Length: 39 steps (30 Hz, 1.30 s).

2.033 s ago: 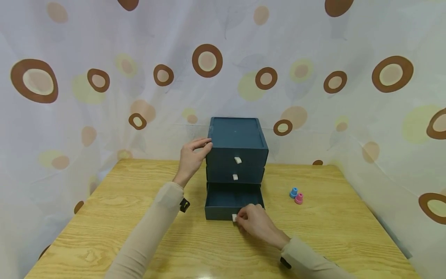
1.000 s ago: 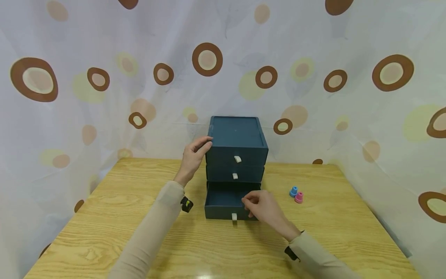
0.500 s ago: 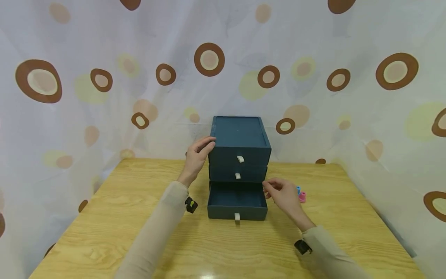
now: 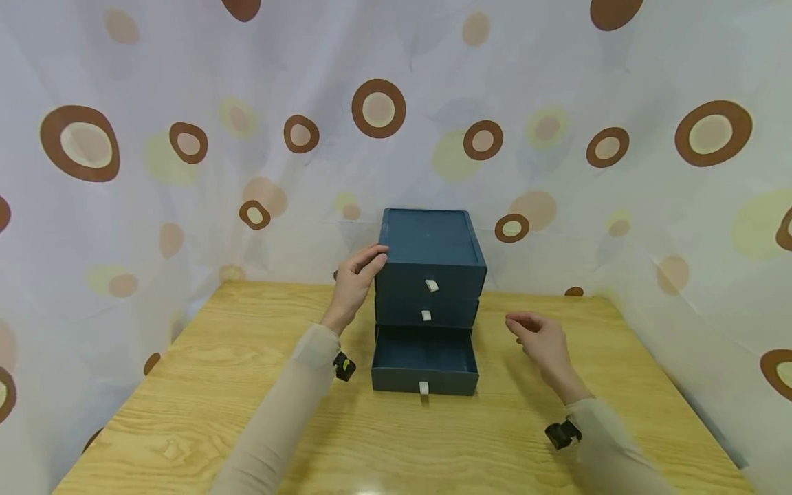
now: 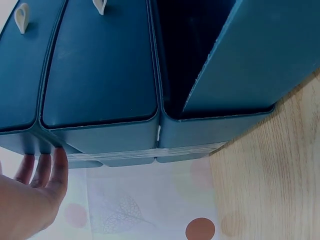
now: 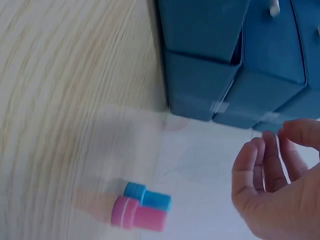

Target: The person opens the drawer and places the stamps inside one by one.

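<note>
A dark blue three-drawer box (image 4: 431,237) stands at mid-table; its bottom drawer (image 4: 425,380) is pulled out, with nothing seen inside. White pull tabs, one of them on the bottom drawer (image 4: 423,388), mark the drawer fronts. My left hand (image 4: 354,282) rests its fingertips against the box's upper left side, fingers fairly straight. To the right of the box my right hand (image 4: 546,347) hovers, fingers loosely bent and holding nothing. Below it in the right wrist view lie a blue stepped plastic piece (image 6: 147,196) and a pink one (image 6: 139,214), side by side; the hand hides them in the head view.
The wooden table (image 4: 247,357) carries the box. A white curtain (image 4: 309,179) with brown rings hangs close behind the box and around the sides. The drawer's front juts toward me over the table.
My right hand has let go of the bottom drawer's tab and moved up and right, past the drawer to above the two small pieces. The drawer stays out; my left hand keeps its place.
</note>
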Available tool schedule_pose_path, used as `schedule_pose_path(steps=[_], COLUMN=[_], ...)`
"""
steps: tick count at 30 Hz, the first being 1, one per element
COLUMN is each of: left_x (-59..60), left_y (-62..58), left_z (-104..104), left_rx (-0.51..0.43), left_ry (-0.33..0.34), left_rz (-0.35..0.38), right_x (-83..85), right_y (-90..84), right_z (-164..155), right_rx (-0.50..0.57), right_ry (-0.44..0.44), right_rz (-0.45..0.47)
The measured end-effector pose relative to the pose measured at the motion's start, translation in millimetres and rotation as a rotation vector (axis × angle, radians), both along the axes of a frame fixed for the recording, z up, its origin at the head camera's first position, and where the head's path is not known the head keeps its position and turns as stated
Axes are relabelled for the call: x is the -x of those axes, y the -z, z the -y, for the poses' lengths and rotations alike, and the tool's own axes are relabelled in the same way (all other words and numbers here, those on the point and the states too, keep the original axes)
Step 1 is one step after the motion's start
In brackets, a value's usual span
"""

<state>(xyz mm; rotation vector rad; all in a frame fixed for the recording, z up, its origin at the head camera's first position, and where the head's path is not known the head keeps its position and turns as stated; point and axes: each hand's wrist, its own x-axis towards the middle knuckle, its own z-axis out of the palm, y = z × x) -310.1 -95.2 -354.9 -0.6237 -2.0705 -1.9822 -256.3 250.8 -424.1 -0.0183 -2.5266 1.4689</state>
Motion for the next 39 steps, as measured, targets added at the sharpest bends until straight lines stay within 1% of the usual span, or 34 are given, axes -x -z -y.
schedule_pose_path(steps=[1,4,11,17,22,27,31,36,39], left_x=[0.0,-0.1,-1.0,-1.6,-1.9,1.0,0.3,-1.1,8.4], left_y=[-0.5,-1.8,-4.8,-4.3,-0.2,3.7,0.9,-2.3,5.8], left_z=[-0.4,-1.1,-2.9,-4.1,-4.6,-5.3,-4.4,-1.9,-1.1], left_rx=[-0.001,0.002,-0.004,-0.008,-0.003,-0.020,-0.019,-0.011,-0.019], left_ry=[-0.002,-0.007,-0.023,-0.023,-0.012,-0.018,-0.031,-0.047,-0.037], left_rz=[-0.002,-0.004,0.007,0.007,0.015,0.008,-0.004,0.004,0.012], right_x=[0.1,-0.2,2.8,4.4,3.5,3.2,5.1,8.1,8.5], right_y=[-0.8,-3.2,-10.5,-8.6,-1.2,3.1,4.4,7.4,9.5], right_z=[-3.5,-13.0,-31.3,-46.2,-57.7,-64.8,-67.1,-70.0,-72.0], right_rx=[0.011,-0.003,-0.047,-0.073,-0.051,-0.008,0.017,0.057,0.084], right_ry=[-0.002,-0.005,-0.056,-0.073,-0.119,-0.169,-0.191,-0.238,-0.270], right_rz=[0.016,0.051,0.100,0.119,0.146,0.198,0.229,0.260,0.276])
